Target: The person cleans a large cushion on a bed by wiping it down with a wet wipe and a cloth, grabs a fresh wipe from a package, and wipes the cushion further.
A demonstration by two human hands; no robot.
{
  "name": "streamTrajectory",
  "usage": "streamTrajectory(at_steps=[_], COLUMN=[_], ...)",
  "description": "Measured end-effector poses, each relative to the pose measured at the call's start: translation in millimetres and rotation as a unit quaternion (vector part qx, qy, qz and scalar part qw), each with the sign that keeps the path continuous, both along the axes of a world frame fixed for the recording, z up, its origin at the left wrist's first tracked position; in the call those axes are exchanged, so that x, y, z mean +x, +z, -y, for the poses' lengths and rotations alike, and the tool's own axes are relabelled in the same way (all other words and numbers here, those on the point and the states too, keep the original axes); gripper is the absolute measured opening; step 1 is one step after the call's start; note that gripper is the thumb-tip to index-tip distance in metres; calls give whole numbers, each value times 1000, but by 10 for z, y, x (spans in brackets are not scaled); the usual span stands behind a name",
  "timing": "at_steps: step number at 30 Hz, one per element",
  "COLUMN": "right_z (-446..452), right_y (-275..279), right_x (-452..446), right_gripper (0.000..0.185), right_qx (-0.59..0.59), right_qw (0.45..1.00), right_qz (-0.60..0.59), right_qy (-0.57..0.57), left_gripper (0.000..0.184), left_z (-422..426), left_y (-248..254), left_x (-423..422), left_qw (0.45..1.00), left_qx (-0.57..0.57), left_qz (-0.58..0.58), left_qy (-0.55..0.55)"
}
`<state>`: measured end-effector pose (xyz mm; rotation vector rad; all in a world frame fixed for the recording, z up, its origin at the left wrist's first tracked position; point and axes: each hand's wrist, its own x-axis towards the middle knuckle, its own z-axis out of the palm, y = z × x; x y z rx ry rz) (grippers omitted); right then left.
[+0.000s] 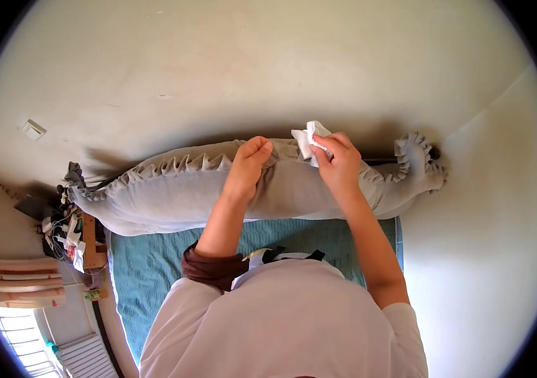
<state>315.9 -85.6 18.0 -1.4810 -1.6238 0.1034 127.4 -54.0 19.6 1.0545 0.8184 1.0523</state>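
A long grey padded headboard cover (174, 189) with a ruffled trim runs along the wall. My left hand (251, 165) is closed at the top edge of the cover, its fingers pinching the grey fabric near the ruffle. To the right of it, my right hand (339, 160) holds a crumpled white tissue (309, 140) between thumb and fingers, against the ruffled top edge. A brown cloth (213, 264) is bunched around my left forearm.
Below the cover lies a teal quilted bed surface (149, 264). A wooden stand (92, 242) with cables and small items is at the left, near a curtain (23, 282) and window. A light switch (34, 130) is on the wall.
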Motion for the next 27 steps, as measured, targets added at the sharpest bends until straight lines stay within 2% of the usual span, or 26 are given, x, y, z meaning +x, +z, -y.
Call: streamTrajectory(at_steps=[2, 3, 4, 7, 8, 10, 11, 12, 14, 15, 16, 18, 20, 22, 23, 24, 27], right_z=[99, 139, 127, -73, -65, -86, -11, 39, 97, 36, -77, -212, -166, 51, 117, 89, -121], right_y=[117, 159, 118, -104, -64, 46, 118, 153, 183, 96, 36, -80, -61, 167, 225, 203, 40], right_x=[-167, -273, -289, -203, -151, -76, -183, -309, -488, -424, -323, -106, -33, -211, -325, -413, -345], right_gripper=[21, 20, 20, 20, 20, 20, 25, 25, 28, 29, 29, 28, 29, 28, 27, 26, 20], right_qx=[78, 76, 77, 14, 13, 97, 76, 73, 121, 68, 71, -3, 11, 80, 58, 116, 121], right_qw=[991, 987, 987, 997, 998, 995, 995, 995, 987, 994, 994, 999, 1000, 995, 996, 987, 988], right_qz=[-49, -23, -25, 69, 68, -8, -51, -51, 58, 33, 34, 33, -3, -38, 3, 83, 40], right_qy=[101, 140, 138, -10, -11, 4, 36, 38, 90, 79, 81, 6, 0, 54, 62, 67, 88], left_gripper=[13, 15, 15, 15, 15, 15, 14, 14, 14, 15, 15, 14, 14, 13, 14, 14, 14], left_z=[-21, -27, -30, -78, -68, -97, -106, -72, 8, 6, -43, -80, -86, -32, 20, 40, -10], left_y=[0, -2, -28, -83, -90, -84, -71, -54, 84, 149, 71, -136, -148, -31, 106, 176, 36], left_x=[12, 10, -3, -24, -26, -27, -3, 14, 64, 80, 50, -48, -41, -4, 55, 91, 54], left_qw=[1000, 999, 999, 1000, 999, 998, 998, 996, 994, 991, 991, 995, 996, 997, 995, 991, 995], left_qx=[-7, -13, -13, -17, -12, -4, -27, -55, -81, -102, -99, -27, -30, -37, -69, -100, -83], left_qz=[12, 19, 17, 8, 24, 42, 52, 60, 72, 87, 88, 82, 72, 64, 77, 91, 60], left_qy=[-12, -25, -27, -20, -35, -47, -36, -27, -16, -6, -5, -48, -42, -29, -9, 9, -5])
